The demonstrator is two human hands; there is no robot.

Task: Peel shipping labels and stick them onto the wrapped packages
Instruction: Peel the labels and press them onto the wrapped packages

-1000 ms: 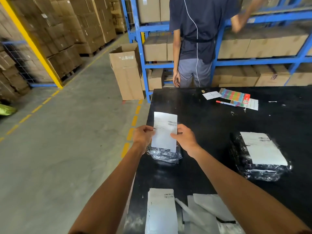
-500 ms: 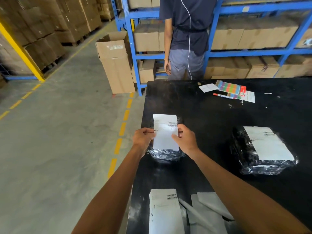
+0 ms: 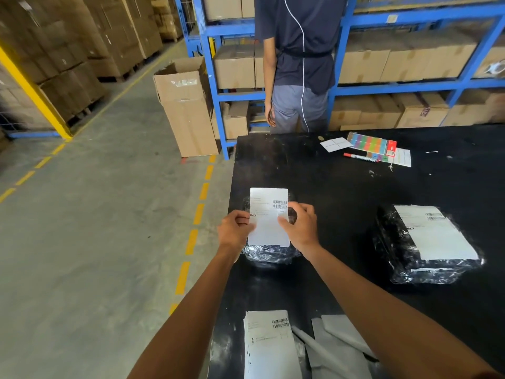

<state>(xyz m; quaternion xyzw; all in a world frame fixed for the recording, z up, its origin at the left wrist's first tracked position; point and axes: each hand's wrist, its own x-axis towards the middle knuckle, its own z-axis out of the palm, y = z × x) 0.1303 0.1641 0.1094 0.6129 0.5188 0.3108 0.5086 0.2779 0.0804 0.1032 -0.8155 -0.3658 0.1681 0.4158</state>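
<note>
A white shipping label (image 3: 269,217) with barcodes hangs over a small black wrapped package (image 3: 269,254) near the left edge of the black table (image 3: 341,187). My left hand (image 3: 235,231) pinches the label's left edge and my right hand (image 3: 299,228) pinches its right edge. The package is mostly hidden under the label and my hands. A second, larger wrapped package (image 3: 426,244) with a label stuck on top lies to the right. A stack of labels (image 3: 269,346) sits at the near edge, with peeled backing sheets (image 3: 338,346) beside it.
A person (image 3: 300,61) stands beyond the table's far edge, facing blue shelving (image 3: 410,23) full of boxes. A red marker (image 3: 360,157), colourful sticker sheets (image 3: 369,143) and papers lie at the back. An open tall carton (image 3: 185,105) stands on the floor to the left.
The label has come lower and now lies closer over the small package. The view has tilted downward. My hands keep their hold on both edges.
</note>
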